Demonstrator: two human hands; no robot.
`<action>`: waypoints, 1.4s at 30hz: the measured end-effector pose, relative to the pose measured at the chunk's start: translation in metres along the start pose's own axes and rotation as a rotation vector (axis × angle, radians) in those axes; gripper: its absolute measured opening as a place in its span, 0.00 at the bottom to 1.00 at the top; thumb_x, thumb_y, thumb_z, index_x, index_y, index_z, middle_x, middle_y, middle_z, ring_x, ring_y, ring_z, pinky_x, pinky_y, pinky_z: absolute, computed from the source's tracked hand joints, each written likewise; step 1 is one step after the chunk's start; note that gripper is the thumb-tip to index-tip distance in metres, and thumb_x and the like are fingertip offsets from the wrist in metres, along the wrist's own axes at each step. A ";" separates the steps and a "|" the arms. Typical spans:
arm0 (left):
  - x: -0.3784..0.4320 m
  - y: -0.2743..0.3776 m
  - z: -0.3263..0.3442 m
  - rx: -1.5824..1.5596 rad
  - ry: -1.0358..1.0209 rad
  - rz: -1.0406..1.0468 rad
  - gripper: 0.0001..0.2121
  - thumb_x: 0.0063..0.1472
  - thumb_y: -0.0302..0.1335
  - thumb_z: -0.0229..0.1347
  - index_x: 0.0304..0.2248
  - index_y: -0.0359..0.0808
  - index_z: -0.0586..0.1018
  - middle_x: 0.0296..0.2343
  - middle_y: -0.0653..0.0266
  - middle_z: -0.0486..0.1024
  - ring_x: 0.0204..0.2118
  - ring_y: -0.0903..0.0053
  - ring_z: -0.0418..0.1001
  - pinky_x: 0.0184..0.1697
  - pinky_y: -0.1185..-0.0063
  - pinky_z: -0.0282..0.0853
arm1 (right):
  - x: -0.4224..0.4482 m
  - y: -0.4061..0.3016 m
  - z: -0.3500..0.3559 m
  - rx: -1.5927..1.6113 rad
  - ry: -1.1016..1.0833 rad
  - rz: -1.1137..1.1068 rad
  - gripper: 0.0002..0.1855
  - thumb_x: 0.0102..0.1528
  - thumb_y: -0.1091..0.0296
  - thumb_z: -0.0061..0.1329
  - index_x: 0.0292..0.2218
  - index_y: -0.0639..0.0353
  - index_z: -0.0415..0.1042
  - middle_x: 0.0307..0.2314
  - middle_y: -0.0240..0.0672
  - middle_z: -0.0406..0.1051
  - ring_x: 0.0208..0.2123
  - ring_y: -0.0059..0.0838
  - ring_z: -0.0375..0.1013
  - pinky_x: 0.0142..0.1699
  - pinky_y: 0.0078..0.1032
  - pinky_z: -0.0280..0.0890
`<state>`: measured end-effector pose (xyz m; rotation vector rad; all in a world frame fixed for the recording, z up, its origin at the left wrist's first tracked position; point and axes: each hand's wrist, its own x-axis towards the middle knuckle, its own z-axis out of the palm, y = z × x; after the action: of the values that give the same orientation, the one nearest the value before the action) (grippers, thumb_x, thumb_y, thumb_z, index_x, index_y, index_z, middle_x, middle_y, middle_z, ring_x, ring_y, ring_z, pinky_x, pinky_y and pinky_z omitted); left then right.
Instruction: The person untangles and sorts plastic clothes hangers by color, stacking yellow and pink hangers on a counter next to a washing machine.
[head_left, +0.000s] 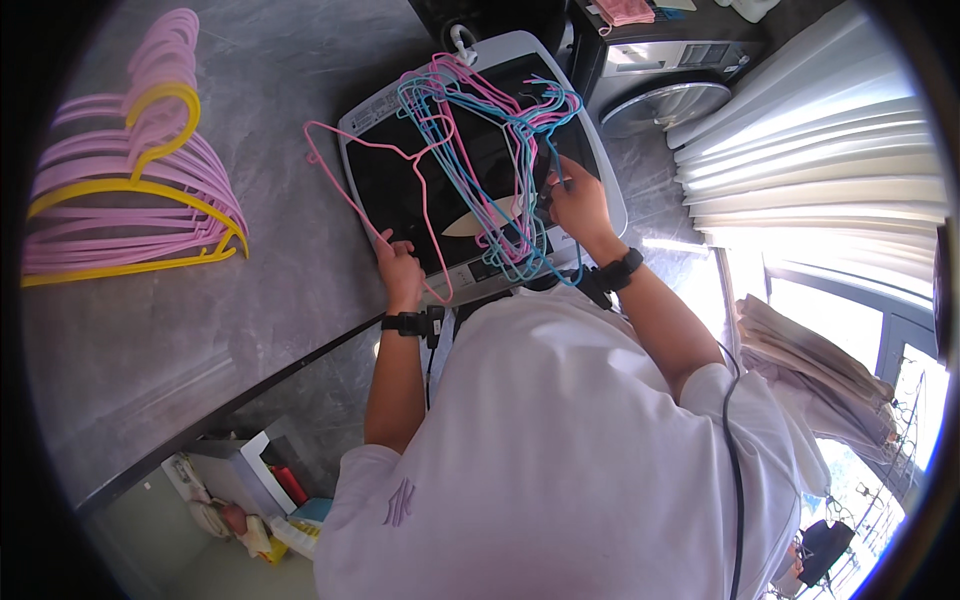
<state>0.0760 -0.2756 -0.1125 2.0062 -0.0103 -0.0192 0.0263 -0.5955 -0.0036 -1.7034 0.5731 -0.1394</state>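
My left hand (401, 274) grips the lower bar of a pink wire clothes hanger (424, 191), whose hook points toward the pile of hangers. In my right hand (583, 206) is the side of a blue hanger (553, 154), at the right of that pile. The pile of pink and blue wire hangers (457, 169) lies tangled on the dark lid of a top-loading washing machine (382, 195). Most hooks of the pile gather at the upper right. Overlapping wires hide where single hangers begin and end.
Pink plastic hangers (161, 56) and a yellow hanger (191, 120) hang together at the left. A front-loading washer (667, 60) stands beyond, near white curtains (810, 135). A white hose elbow (463, 45) adjoins the machine. Hanging clothes (814, 360) are at the right.
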 end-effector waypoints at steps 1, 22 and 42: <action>0.002 -0.002 0.000 -0.025 -0.010 0.001 0.15 0.62 0.21 0.38 0.49 0.35 0.60 0.27 0.65 0.67 0.12 0.81 0.60 0.09 0.80 0.53 | -0.001 0.003 -0.003 0.001 0.000 -0.004 0.18 0.51 0.78 0.39 0.45 0.66 0.68 0.28 0.36 0.70 0.13 0.22 0.68 0.17 0.22 0.61; -0.007 0.105 0.005 0.996 0.120 0.092 0.21 0.57 0.23 0.51 0.50 0.30 0.64 0.44 0.46 0.66 0.48 0.55 0.65 0.49 0.67 0.62 | -0.025 -0.006 -0.085 0.561 -0.043 -0.054 0.24 0.58 0.76 0.42 0.55 0.68 0.56 0.37 0.33 0.67 0.11 0.16 0.61 0.13 0.13 0.48; 0.025 0.055 0.004 0.357 0.125 0.278 0.13 0.52 0.13 0.46 0.38 0.30 0.73 0.30 0.52 0.70 0.34 0.57 0.69 0.37 0.71 0.66 | 0.025 0.021 -0.136 0.048 0.369 -0.301 0.12 0.63 0.67 0.35 0.44 0.64 0.65 0.14 0.23 0.59 0.15 0.09 0.57 0.20 0.14 0.52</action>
<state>0.1011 -0.3031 -0.0646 2.3421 -0.2264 0.3051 -0.0123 -0.7296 0.0015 -1.7192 0.5728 -0.6883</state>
